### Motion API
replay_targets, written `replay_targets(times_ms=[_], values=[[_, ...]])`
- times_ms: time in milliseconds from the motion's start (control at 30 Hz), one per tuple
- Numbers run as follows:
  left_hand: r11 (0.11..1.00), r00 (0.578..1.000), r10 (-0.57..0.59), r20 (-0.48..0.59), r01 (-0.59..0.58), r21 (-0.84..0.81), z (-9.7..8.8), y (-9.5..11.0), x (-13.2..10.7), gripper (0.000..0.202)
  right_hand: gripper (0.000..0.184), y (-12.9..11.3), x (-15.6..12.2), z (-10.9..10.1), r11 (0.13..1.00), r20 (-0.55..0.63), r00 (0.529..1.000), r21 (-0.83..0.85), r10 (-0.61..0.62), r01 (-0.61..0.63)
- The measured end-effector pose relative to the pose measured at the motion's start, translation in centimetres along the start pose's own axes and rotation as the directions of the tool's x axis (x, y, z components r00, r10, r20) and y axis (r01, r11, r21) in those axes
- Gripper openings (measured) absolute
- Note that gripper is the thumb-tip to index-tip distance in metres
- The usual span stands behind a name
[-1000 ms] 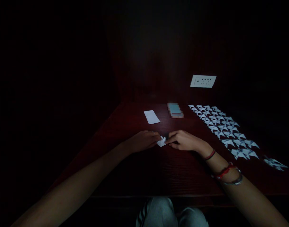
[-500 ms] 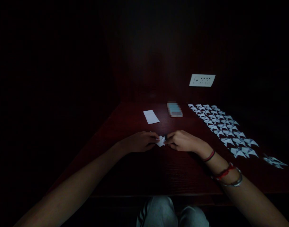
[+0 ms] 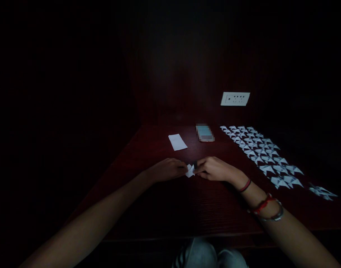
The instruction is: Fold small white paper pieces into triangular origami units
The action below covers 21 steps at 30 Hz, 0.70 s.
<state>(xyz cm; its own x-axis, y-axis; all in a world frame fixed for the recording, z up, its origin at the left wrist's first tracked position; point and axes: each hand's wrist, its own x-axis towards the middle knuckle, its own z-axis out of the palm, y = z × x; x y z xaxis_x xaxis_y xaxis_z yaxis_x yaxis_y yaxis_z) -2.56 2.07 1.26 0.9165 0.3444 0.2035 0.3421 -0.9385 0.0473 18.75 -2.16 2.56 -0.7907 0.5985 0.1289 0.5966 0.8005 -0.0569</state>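
Note:
A small piece of folded white paper [image 3: 190, 171], with pointed corners sticking up, is held between my two hands over the dark red table [image 3: 148, 219]. My left hand [image 3: 168, 169] pinches its left side, a ring on one finger. On the right side, the fingertips of my right hand [image 3: 215, 168] close on the paper. Beyond my hands lies a stack of white paper sheets [image 3: 177, 142]. Many folded white paper figures [image 3: 267, 159] stand in rows along the right of the table, with a separate small cluster [image 3: 322, 192] nearer the right edge.
A phone-like object [image 3: 205, 133], blurred out, lies behind the paper stack to the right. A white wall socket [image 3: 235, 99] is set in the dark back wall. The table's front edge runs just above my knees [image 3: 204, 255]. The surroundings are very dark.
The whole view has shifted slightly, so things sit a little lower. My left fingers have closed in more over the paper's left side; my right hand keeps its pinch.

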Motion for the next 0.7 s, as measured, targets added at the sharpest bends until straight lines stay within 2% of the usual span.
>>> replay_targets(times_ms=[200, 300, 433, 533, 700], values=[[0.988, 0.988, 0.146, 0.041, -0.148, 0.052, -0.3, -0.1, -0.2, 0.021, 0.026, 0.4, 0.0, 0.0, 1.000, 0.005, 1.000, 0.011, -0.005, 0.005], [0.990, 0.990, 0.135, 0.026, -0.134, -0.048, -0.7, -0.3, -0.5, 0.021, 0.028, 0.4, -0.2, 0.0, 1.000, 0.013, 1.000, 0.015, -0.008, 0.008], [0.983, 0.987, 0.140, 0.085, -0.128, -0.132, -1.5, -0.2, -0.9, 0.026, 0.029, 0.4, -0.3, 0.0, 0.999, 0.012, 1.000, 0.035, 0.002, -0.002], [0.992, 0.987, 0.117, 0.114, -0.110, -0.064, -1.7, 0.4, -1.2, 0.031, 0.028, 0.5, -0.3, -0.2, 0.999, 0.023, 1.000, 0.044, 0.002, -0.003], [0.993, 0.991, 0.104, 0.088, -0.108, 0.040, -0.7, 1.0, -1.6, 0.050, 0.027, 0.8, -0.6, -0.6, 0.999, 0.059, 0.998, 0.030, 0.025, -0.027]])
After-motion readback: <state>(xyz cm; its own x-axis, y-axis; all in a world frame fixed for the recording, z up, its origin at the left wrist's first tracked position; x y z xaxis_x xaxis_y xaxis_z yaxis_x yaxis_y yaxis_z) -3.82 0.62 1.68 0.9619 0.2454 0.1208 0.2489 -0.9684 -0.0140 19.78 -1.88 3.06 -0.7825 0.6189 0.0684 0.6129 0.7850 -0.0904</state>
